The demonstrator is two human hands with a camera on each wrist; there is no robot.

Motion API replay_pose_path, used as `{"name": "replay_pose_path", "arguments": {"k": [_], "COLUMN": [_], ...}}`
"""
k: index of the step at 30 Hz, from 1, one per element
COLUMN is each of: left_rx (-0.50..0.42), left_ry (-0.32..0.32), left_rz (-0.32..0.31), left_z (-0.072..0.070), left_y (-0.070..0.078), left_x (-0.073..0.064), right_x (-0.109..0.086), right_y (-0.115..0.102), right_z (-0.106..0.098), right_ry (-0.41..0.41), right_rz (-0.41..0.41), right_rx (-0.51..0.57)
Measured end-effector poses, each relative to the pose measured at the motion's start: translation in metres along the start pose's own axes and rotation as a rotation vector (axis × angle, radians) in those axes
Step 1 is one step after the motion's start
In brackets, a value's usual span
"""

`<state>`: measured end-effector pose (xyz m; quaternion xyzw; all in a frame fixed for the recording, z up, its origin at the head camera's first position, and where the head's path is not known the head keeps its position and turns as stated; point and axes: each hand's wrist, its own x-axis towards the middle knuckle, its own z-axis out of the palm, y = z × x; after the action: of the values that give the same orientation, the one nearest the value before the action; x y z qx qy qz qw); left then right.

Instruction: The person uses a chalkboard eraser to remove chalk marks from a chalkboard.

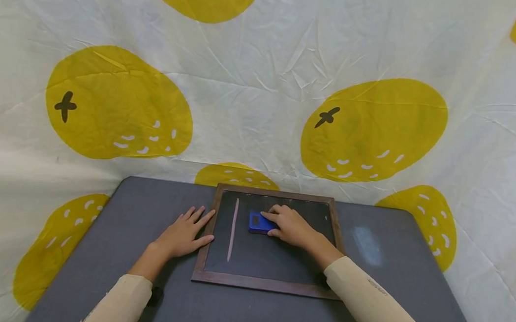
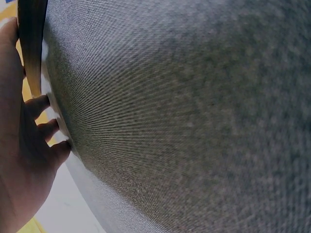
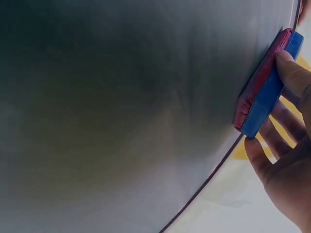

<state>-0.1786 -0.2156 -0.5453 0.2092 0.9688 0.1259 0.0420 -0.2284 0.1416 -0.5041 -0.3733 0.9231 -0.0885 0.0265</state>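
A blackboard point(image 1: 274, 265) in a brown wooden frame lies on the table. Down its left part runs one pale pink chalk line point(image 1: 233, 231). My right hand point(image 1: 293, 227) grips a blue board eraser point(image 1: 260, 222) by its edges, right of that line. In the right wrist view the eraser point(image 3: 267, 90) shows a dark red pad facing the board, with thumb and fingers around its blue back. My left hand point(image 1: 184, 235) is spread, its thumb and index fingertips at the left side of the frame and the other fingers on the tabletop.
The grey cloth-covered table point(image 1: 167, 195) reaches out on both sides of the board. Right of the frame, a whitish smudge point(image 1: 368, 245) marks the cloth. A white curtain point(image 1: 260, 122) with yellow fruit prints hangs behind and beside the table.
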Motion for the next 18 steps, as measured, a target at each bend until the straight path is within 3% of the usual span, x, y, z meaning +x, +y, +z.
{"name": "replay_pose_path", "arguments": {"k": [8, 18], "left_rx": [0.000, 0.014], "left_ry": [-0.002, 0.004], "left_rz": [0.005, 0.009], "left_z": [-0.001, 0.004], "left_y": [0.000, -0.003], "left_x": [0.001, 0.000], "right_x": [-0.035, -0.066], "right_y": [-0.025, -0.051], "right_z": [0.001, 0.012], "right_ry": [0.030, 0.019], "right_rz": [-0.096, -0.137], "right_rx": [-0.050, -0.057]}}
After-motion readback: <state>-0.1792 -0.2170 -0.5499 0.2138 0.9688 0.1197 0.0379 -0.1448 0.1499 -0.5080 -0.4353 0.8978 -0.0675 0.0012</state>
